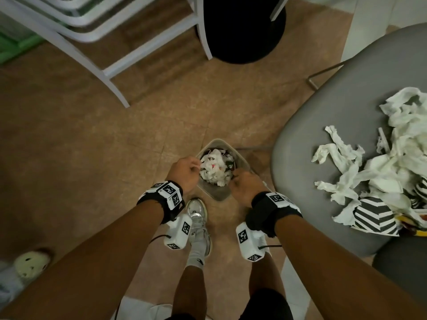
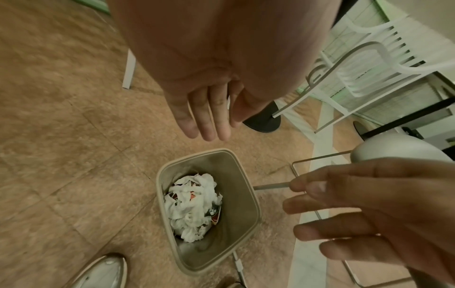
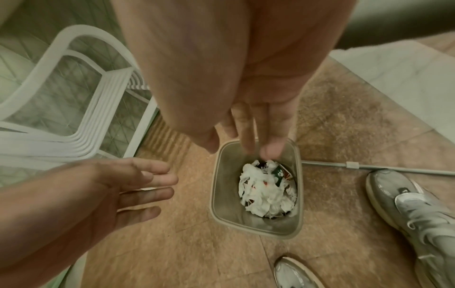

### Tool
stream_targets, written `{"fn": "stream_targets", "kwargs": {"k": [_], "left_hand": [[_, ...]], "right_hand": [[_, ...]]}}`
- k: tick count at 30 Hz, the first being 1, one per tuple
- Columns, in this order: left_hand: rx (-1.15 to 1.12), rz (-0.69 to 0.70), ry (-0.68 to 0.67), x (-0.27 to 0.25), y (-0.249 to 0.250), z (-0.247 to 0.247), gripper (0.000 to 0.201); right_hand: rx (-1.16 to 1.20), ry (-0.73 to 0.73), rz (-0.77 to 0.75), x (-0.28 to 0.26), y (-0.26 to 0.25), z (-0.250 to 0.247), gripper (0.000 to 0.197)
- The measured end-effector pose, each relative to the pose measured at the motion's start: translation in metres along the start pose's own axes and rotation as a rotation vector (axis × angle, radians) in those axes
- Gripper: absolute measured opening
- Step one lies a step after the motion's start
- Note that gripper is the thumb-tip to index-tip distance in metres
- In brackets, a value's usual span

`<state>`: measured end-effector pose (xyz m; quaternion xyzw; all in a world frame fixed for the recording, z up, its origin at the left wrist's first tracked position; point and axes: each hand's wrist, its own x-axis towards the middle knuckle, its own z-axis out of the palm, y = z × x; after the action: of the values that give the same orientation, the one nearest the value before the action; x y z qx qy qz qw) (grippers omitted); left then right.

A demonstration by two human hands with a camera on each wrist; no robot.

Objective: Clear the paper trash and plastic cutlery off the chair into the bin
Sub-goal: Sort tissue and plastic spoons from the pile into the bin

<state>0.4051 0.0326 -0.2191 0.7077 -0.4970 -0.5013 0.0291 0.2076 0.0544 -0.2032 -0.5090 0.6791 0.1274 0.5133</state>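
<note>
Above the bin (image 1: pixel 213 192) my left hand (image 1: pixel 183 171) and right hand (image 1: pixel 245 184) hang empty, fingers loose. Crumpled paper (image 3: pixel 264 194) fills its bottom. More paper trash (image 1: pixel 379 167) lies on the grey chair (image 1: pixel 323 125) to my right.

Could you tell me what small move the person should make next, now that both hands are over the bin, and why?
Probably swing the right hand back to the grey chair for another grip of crumpled paper. Both it and the left hand hang open and empty above the bin, which already holds paper, while a pile and a striped wrapper remain on the seat.
</note>
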Motion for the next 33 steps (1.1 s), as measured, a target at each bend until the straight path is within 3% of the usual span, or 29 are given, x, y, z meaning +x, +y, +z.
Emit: {"fn": "stream_targets", "kwargs": {"k": [7, 13, 18, 24, 27, 30, 33], "left_hand": [[0.138, 0.094, -0.055, -0.002, 0.065, 0.008, 0.023], [0.271, 0.227, -0.136, 0.000, 0.149, 0.057, 0.008], [0.325, 0.380, -0.205, 0.001, 0.211, 0.128, 0.028], [0.610, 0.652, -0.174, -0.002, 0.257, 0.197, 0.061], [0.763, 0.715, -0.200, 0.002, 0.269, 0.216, 0.075], [0.880, 0.704, -0.236, 0.007, 0.276, 0.223, 0.065], [0.931, 0.688, -0.257, 0.009, 0.283, 0.221, 0.037]], "right_hand": [[0.083, 0.104, -0.099, -0.028, 0.012, -0.063, 0.030], [0.178, 0.214, -0.062, -0.048, 0.086, -0.122, 0.027], [0.239, 0.303, 0.031, -0.061, 0.167, -0.159, 0.022], [0.346, 0.375, 0.058, -0.063, 0.231, -0.184, 0.023], [0.374, 0.395, 0.033, -0.061, 0.247, -0.197, 0.022], [0.372, 0.415, 0.015, -0.056, 0.257, -0.207, 0.021], [0.332, 0.471, -0.003, -0.051, 0.264, -0.216, 0.023]]}}
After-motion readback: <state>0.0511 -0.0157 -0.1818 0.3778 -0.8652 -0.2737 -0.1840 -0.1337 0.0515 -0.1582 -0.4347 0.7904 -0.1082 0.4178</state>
